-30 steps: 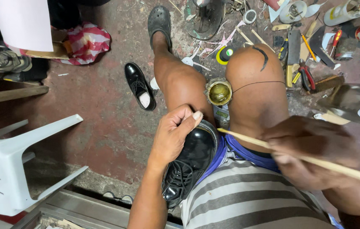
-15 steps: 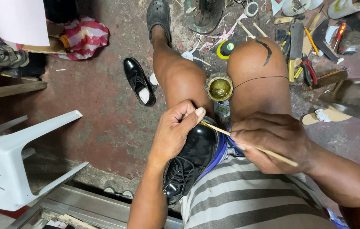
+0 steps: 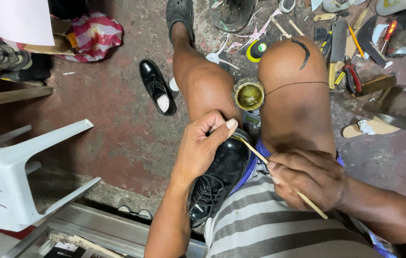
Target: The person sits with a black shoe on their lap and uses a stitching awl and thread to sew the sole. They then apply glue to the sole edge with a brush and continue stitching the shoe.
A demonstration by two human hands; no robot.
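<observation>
left hand (image 3: pixel 202 145) clasps black shoe (image 3: pixel 215 181) on lap | right hand (image 3: pixel 308 179) pinches thin stick (image 3: pixel 279 174)

This is a cobbler's floor-level workshop, a shoe-repair spot. The stained red concrete floor (image 3: pixel 117 129) is strewn with hand tools: red-handled pliers (image 3: pixel 351 76), a screwdriver (image 3: pixel 388 34), blades and offcuts of sole material. A loose insole (image 3: pixel 370 128) and 1 black dress shoe (image 3: pixel 156 87) lie on the ground, an open tin of yellowish glue (image 3: pixel 249 94) sits between the knees, and a white plastic chair (image 3: pixel 16 177) stands at the side.
</observation>
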